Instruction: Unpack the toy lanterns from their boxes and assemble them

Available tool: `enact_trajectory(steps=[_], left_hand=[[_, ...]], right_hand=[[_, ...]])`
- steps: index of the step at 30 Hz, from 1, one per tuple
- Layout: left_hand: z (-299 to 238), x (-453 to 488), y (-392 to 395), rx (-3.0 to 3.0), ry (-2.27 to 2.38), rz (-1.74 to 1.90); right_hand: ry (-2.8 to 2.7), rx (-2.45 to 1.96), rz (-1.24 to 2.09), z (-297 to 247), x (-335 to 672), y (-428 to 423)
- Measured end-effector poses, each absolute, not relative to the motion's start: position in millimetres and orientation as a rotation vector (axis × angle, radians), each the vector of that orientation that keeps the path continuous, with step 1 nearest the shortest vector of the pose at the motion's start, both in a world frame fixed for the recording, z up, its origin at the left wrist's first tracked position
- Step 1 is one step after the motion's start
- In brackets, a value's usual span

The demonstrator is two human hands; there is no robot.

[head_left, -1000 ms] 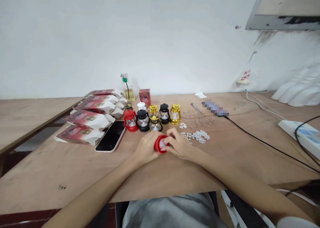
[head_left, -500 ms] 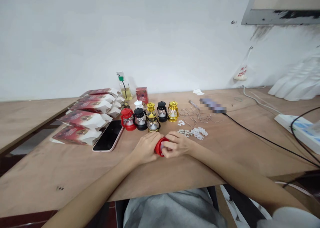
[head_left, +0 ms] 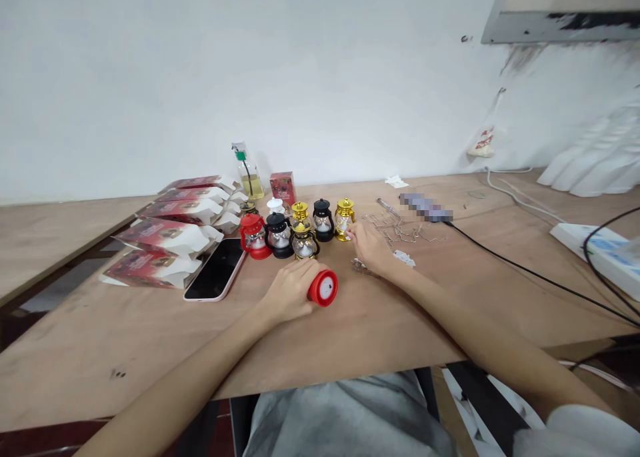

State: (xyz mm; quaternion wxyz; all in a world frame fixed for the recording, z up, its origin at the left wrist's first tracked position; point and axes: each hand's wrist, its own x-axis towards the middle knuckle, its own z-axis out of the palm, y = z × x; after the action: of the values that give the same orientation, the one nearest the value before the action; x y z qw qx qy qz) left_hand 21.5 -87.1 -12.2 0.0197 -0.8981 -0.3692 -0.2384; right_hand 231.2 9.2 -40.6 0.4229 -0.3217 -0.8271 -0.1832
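My left hand [head_left: 294,289] is wrapped round a small red lantern [head_left: 323,289] lying on its side. Its round base, with a white disc in the middle, faces me. My right hand [head_left: 373,247] is over the table to the right, beside a gold lantern [head_left: 345,220]. Its fingers are drawn together, and whatever they may pinch is too small to make out. Under and beside that hand lie small white plastic pieces [head_left: 404,257] and small round pieces [head_left: 361,266], partly covered by it. Left of it stand a black lantern [head_left: 323,221] and a red lantern [head_left: 255,235].
Several red and white boxes [head_left: 160,235] lie at the left beside a phone [head_left: 216,270]. Behind the lanterns stand a pump bottle [head_left: 251,180] and a small red box [head_left: 283,187]. Bent wires [head_left: 395,227], a cabled, blurred-out device [head_left: 425,207] and a power strip [head_left: 600,260] are on the right.
My right hand has left the red lantern and moved right and away from me to the small pieces. The left hand keeps the lantern, whose base now shows.
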Motion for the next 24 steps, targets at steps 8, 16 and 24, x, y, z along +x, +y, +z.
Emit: enact_trajectory(steps=[8,16,24], left_hand=[[-13,24,-88,-2.782,-1.087,-0.718],[-13,24,-90,-2.798,-1.086,-0.683],[-13,24,-91,-2.805,-1.041,-0.694]], right_hand=[[-2.225,-1.257,-0.365,-52,236,26],[-2.298,-1.268,-0.368,-50,243,30],[-2.342,-1.31,-0.338,-45,240,25]])
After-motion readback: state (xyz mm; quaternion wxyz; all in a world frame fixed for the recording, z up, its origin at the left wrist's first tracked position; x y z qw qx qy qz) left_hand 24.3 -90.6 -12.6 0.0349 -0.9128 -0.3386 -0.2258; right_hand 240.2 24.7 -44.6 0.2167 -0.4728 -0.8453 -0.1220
